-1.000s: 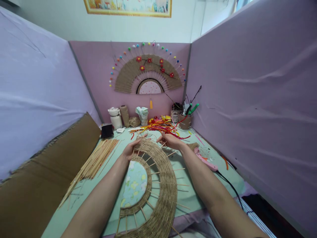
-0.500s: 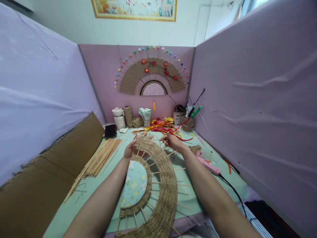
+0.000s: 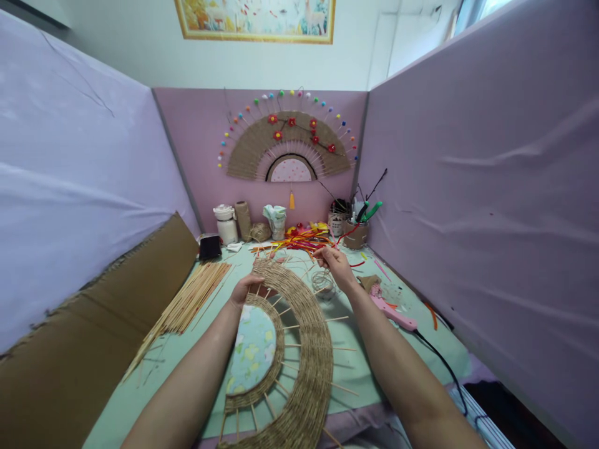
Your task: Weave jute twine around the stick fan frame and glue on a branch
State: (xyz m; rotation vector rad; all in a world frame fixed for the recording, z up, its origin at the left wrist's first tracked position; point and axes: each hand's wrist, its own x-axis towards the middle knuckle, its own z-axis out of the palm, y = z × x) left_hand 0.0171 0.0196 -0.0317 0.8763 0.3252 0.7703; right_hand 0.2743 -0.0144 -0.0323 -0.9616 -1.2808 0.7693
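Note:
A half-round fan [image 3: 316, 349], woven of brown twine over thin sticks, stands tilted before me with a floral cloth centre [image 3: 255, 349]. My left hand [image 3: 249, 288] grips its upper left end, thumb in front and the other fingers partly hidden behind the weave. Right of the fan's top, my right hand [image 3: 334, 262] is closed in a pinch on a thin strand of twine [image 3: 299, 257] that runs toward the fan's upper end. Below that hand, a loose coil of twine [image 3: 324, 282] lies on the table. Bare stick ends jut from the fan's outer edge.
Thin sticks [image 3: 187, 302] lie in a pile at left beside a cardboard sheet [image 3: 93, 299]. Orange and red pipe cleaners [image 3: 304, 240] lie at the back. A pink glue gun [image 3: 393, 312] with a black cord rests at right. A finished fan [image 3: 248, 146] hangs behind.
My right hand has moved right and slightly up, away from the fan, with the strand. The left hand still grips the fan, which has shifted very little.

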